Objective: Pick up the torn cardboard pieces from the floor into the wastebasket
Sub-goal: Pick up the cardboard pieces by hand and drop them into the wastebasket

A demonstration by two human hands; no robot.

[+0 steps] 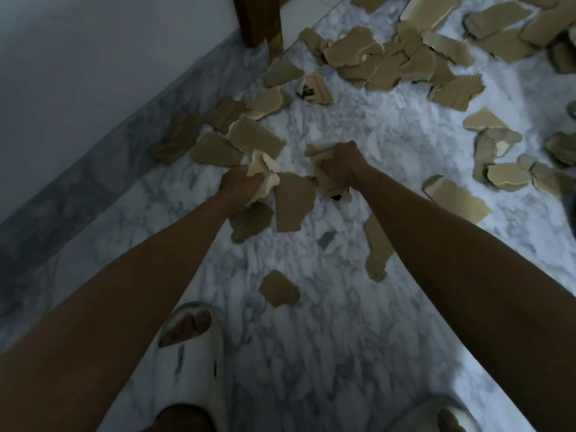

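Several torn brown cardboard pieces lie scattered over the white marble floor (pixel 358 126), densest at the top right. My left hand (pixel 238 185) grips a bunch of pale cardboard pieces (pixel 265 173) just above the floor. My right hand (pixel 341 163) grips other cardboard pieces (pixel 330 187), one with dark print at its lower edge. A large loose piece (pixel 293 202) lies between my hands. Smaller pieces lie nearer me, one (pixel 279 289) by my foot and one (pixel 378 247) under my right forearm. No wastebasket is in view.
A white wall (pixel 93 57) with a grey marble skirting (pixel 93 169) runs along the left. A dark wooden post (pixel 258 20) stands at the top. My feet in white slippers (pixel 193 353) are at the bottom.
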